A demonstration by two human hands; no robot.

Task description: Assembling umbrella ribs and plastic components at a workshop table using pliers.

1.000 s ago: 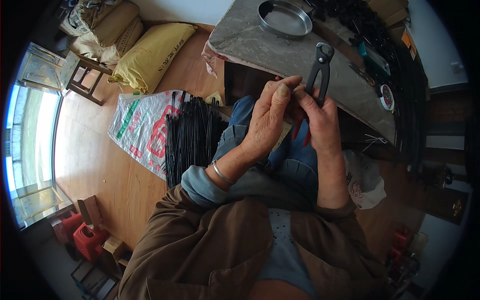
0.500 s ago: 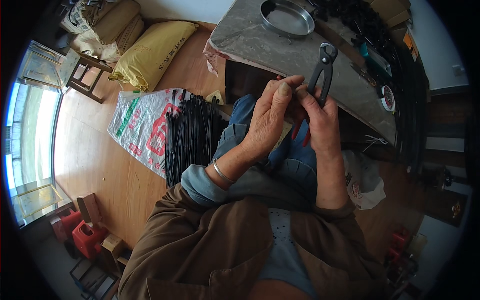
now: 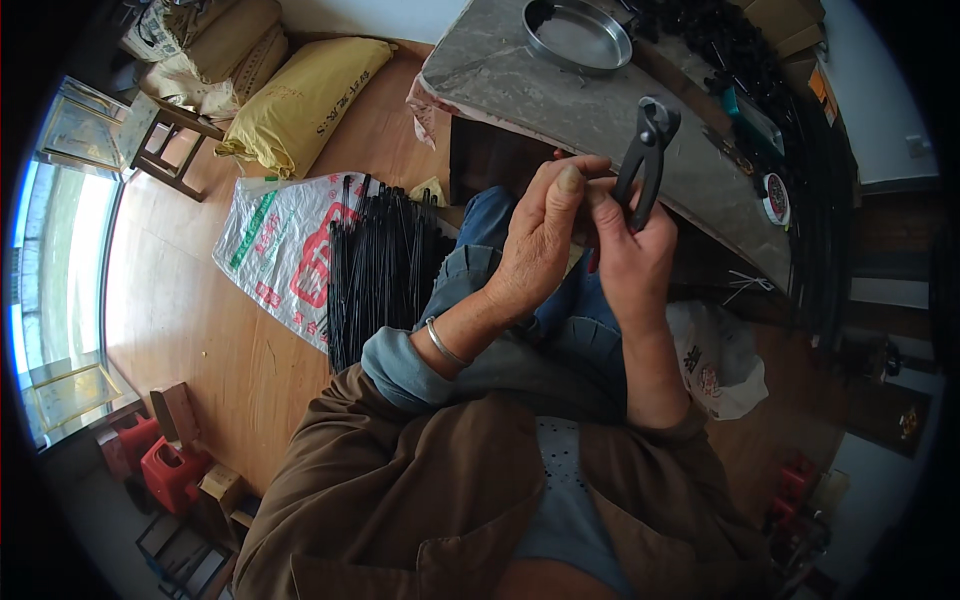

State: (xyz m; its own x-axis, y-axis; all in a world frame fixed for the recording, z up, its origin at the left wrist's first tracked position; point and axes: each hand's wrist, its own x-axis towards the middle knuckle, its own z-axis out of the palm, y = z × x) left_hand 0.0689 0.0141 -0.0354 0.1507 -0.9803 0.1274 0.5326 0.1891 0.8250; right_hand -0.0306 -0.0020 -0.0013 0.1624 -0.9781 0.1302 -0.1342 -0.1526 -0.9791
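Right grip (image 3: 640, 248) clenched round the pincers (image 3: 648, 155), I see their head against the bench (image 3: 500, 80). My left grip (image 3: 540, 222) is just beside, before the bench's near edge; whether it holds anything, I cannot tell. Black rods (image 3: 385, 265) lie left of the bench; a pan (image 3: 580, 40) sits on it.

The pincers (image 3: 645, 160) were coloured black, with red seen at a grip (image 3: 592, 262). Black was shown by the rods (image 3: 380, 270). The white plastic sheet (image 3: 272, 228) was printed in red and green, the yellow sack (image 3: 305, 110) in dark characters. The grey tabletop (image 3: 500, 75) was veined; the tan floor (image 3: 180, 300) was streaked with wood grain. The blue-grey shirt (image 3: 565, 500) was speckled dark, the jacket (image 3: 380, 470) coloured brown.
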